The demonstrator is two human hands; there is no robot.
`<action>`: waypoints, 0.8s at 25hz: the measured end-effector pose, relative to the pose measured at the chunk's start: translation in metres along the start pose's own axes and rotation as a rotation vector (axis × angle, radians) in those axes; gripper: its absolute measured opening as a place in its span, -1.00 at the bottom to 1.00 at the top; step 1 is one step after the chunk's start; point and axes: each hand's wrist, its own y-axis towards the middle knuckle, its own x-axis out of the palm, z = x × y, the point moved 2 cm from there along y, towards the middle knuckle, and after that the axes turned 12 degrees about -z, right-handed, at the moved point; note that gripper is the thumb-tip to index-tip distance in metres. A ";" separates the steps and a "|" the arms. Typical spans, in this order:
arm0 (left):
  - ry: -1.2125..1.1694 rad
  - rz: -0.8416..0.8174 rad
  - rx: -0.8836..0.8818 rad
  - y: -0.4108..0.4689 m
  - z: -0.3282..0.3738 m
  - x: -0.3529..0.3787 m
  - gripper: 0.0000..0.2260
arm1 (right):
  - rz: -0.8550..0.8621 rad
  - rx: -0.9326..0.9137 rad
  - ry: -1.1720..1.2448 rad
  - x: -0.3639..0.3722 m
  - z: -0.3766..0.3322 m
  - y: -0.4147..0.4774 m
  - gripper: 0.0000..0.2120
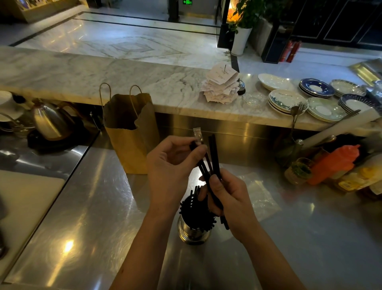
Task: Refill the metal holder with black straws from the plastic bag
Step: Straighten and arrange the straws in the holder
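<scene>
A small bunch of black straws [214,153] stands tilted above the metal holder [191,232], caught between both hands. The right hand [231,198] grips the bunch low down, its fingers [217,184] curled tight round the stems with the thumb pressed across the front. The lower ends stick out under the palm, just beside the holder's rim. The left hand [171,165] is up and to the left. Its thumb and forefinger are closed narrow in a pinch on a clear wrapper [197,134] at the upper end of one straw, and the other fingers are loosely curled behind. The wrapper's free end pokes up past the fingertips.

The holder stands upright on the steel desk [93,207] directly below the hands. It is already packed with more straws [196,211], which fan out over the rim. The plastic bag [260,196] lies flat and crumpled on the desk, just right of the right hand.

A brown paper bag [132,145] with cord handles stands behind the left hand. A steel kettle [49,124] is far left, and an orange squeeze bottle [334,163] far right. On the marble ledge [82,74] sit stacked plates [287,99] and a spike of paper slips [221,84]. The print on the slips is too small to read. A green lit sign [187,2] at the top edge is also illegible.
</scene>
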 end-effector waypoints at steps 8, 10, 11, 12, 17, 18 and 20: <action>0.136 0.060 0.047 -0.002 0.005 0.002 -0.79 | 0.009 0.007 -0.034 -0.001 -0.001 -0.001 -0.78; 0.153 0.073 0.063 -0.003 0.005 0.003 -0.81 | 0.005 0.008 -0.025 -0.001 -0.001 -0.001 -0.76; 0.155 0.085 0.071 -0.004 0.005 0.003 -0.81 | 0.003 0.009 -0.021 -0.001 -0.002 -0.001 -0.75; 0.155 0.096 0.079 -0.005 0.004 0.004 -0.81 | 0.002 0.009 -0.018 -0.001 -0.002 -0.001 -0.74; 0.160 0.095 0.087 -0.005 0.005 0.004 -0.84 | 0.006 0.018 -0.022 -0.002 -0.002 -0.003 -0.75; 0.151 0.081 0.087 -0.004 0.005 0.003 -0.85 | 0.008 0.025 -0.020 -0.002 -0.001 -0.003 -0.76; 0.155 0.045 0.095 -0.002 0.006 0.001 -0.83 | 0.007 0.043 -0.019 -0.004 -0.001 -0.004 -0.75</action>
